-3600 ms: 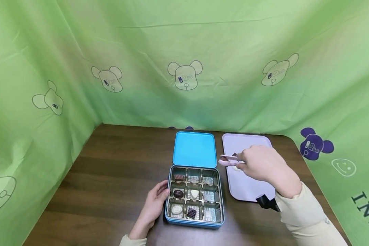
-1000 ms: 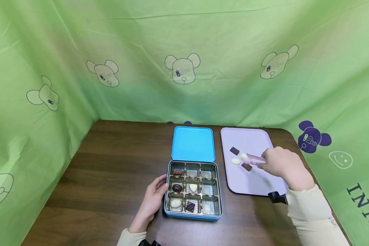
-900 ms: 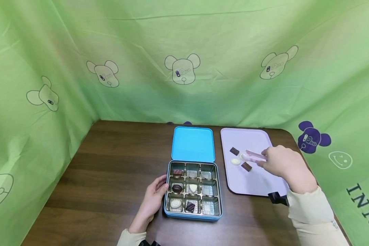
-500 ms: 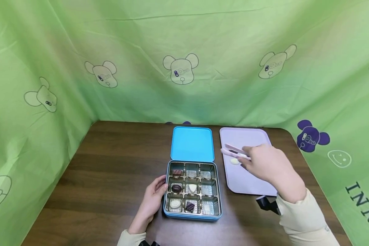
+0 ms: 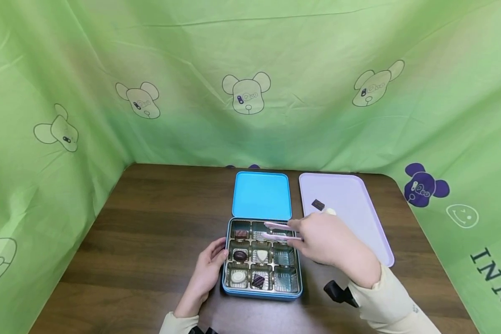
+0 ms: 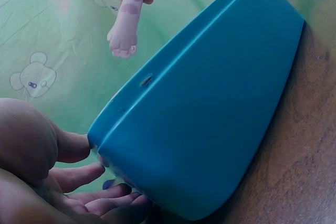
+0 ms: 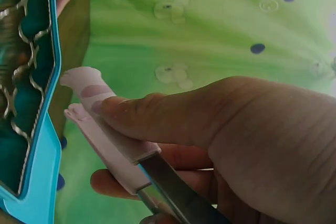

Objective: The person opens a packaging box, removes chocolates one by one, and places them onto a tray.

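Note:
In the head view, my right hand [image 5: 323, 236] grips pink paw-tipped tongs [image 5: 275, 226] over the top row of a blue compartmented tin [image 5: 262, 296]. The paw tips stand apart; I see nothing clearly between them. In the right wrist view, the thumb and fingers pinch the tongs [image 7: 107, 114] near their pink ends, by the metal handle. My left hand [image 5: 206, 269] rests against the tin's left side, its thumb at the rim. Separate compartments hold a brown chocolate [image 5: 240, 234], a dark oval one [image 5: 240, 255], a white one [image 5: 262, 255], a white oval one [image 5: 238, 276] and a dark striped one [image 5: 258, 280].
Behind the tin lies its blue lid [image 5: 261, 195]. A lilac tray [image 5: 346, 190] at right bears a dark chocolate [image 5: 318, 204] and a white one [image 5: 330, 211]; my right hand hides part of it. A green curtain [image 5: 246, 139] closes off the wooden table's [image 5: 163, 222] back and sides.
My right hand has carried the tongs left from the tray to above the tin's top row, and their tips are apart. The left hand stays at the tin.

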`<state>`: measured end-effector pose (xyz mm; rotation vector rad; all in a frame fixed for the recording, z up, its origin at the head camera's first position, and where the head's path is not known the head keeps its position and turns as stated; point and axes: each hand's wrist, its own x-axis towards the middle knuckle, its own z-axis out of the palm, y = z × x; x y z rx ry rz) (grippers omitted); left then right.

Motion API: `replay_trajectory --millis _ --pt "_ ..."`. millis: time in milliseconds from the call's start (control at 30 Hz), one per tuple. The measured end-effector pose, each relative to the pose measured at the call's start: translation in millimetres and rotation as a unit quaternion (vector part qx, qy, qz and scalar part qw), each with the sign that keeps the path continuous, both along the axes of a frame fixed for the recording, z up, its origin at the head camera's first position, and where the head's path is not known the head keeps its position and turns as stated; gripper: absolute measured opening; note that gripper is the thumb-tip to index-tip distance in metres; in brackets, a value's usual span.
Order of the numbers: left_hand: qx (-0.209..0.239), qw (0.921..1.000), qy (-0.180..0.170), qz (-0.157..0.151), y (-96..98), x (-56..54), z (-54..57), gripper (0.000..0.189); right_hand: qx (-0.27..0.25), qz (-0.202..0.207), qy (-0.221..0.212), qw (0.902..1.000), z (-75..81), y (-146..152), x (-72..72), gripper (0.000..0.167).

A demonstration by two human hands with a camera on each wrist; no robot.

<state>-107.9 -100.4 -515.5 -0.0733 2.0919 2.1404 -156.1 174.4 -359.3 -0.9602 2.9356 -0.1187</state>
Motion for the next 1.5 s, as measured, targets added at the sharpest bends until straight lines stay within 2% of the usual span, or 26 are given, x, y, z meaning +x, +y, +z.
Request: replay_trajectory --millis 100,300,500,633,800,1133,1333,1500 --pt "-0.003 1.0 -0.003 0.002 -0.3 0.3 0.0 0.044 -0.001 0.025 -0.004 0.9997 -4.2 -6.1 2.6 0.02" --pt "0.001 1.0 0.001 -0.004 -0.7 0.1 -0.4 0.045 0.01 0.064 -0.012 0.9978 -16.3 -18.7 9.4 0.026" --pt "0.005 1.0 0.0 -0.006 -0.7 -0.6 0.0 0.045 0.059 0.056 0.013 0.9966 -25.0 -27.3 14.8 0.025" --pt "0.004 1.0 -0.001 -0.006 -1.3 -0.2 0.5 0.045 0.083 0.042 0.027 0.9953 -28.2 -33.5 16.5 0.029" --pt "0.003 1.0 -0.002 -0.005 -1.8 0.1 1.4 0.045 0.11 0.043 0.044 0.992 -32.8 -41.0 17.4 0.031" --pt "0.003 1.0 -0.002 -0.006 -1.3 0.0 1.7 0.045 0.126 0.047 0.085 0.9872 -35.7 -53.0 20.4 0.027" --pt "0.003 1.0 -0.004 -0.008 -1.0 0.1 0.5 0.045 0.148 0.042 0.084 0.9845 -39.0 -58.1 18.8 0.029" --pt "0.002 1.0 -0.002 -0.006 -1.5 -0.1 -0.2 0.045 0.177 0.036 0.055 0.9821 -35.4 -63.2 14.1 0.027"
